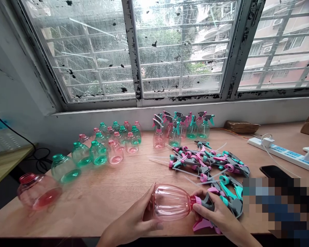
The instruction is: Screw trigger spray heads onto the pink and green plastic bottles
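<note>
A clear pink, ribbed bottle [171, 202] is held sideways at the lower centre of the frame, a gray-and-pink spray head [207, 202] at its neck. The left hand [134, 216] curls around its base; the right hand [218, 213] clasps the spray head. A wooden table [92, 206] stretches below a grimy window [164, 51].

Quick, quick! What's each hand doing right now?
Left hand: closed around the base end of a see-through pink bottle, which lies sideways.
Right hand: closed on the grey-and-pink spray head at the bottle's neck.
</note>
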`<state>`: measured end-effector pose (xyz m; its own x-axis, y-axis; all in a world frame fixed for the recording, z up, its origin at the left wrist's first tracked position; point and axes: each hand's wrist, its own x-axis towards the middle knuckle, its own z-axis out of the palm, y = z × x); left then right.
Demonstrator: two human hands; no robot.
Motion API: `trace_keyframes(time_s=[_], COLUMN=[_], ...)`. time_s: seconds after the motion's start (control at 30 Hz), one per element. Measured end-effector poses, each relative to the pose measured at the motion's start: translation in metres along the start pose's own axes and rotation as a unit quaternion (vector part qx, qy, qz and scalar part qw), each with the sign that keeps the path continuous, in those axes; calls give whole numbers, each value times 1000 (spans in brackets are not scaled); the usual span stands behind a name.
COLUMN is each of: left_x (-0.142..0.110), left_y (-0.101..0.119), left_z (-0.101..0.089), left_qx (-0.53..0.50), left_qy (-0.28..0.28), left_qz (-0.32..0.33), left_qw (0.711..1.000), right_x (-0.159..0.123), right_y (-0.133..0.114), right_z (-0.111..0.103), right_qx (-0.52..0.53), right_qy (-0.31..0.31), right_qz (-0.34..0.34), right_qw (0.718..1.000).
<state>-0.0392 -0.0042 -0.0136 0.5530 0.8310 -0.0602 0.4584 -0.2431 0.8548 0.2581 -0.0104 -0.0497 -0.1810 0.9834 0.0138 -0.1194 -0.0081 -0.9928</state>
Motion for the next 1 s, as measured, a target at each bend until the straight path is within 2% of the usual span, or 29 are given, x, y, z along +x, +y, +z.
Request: trace_keyframes(time_s=[0.23,0.53,0.8,1.0], left_x=[-1,0,0,1], left_y=[5,0,3,4], left_z=[4,1,4,3], left_qx=[-30,-11,-19,-15], left_qy=[12,7,20,1], left_qz=[14,-13,7,-9], left_qw=[999,1000,1000,1000], right_x=[0,-1,0,0], right_y=[-1,0,-2,-2], right_z=[0,0,0,-1], right_qx=[-11,-1,4,0], right_qy=[-1,0,-8,-16], right_qz=[-4,3,7,2], right_qw=[1000,1000,1000,1000])
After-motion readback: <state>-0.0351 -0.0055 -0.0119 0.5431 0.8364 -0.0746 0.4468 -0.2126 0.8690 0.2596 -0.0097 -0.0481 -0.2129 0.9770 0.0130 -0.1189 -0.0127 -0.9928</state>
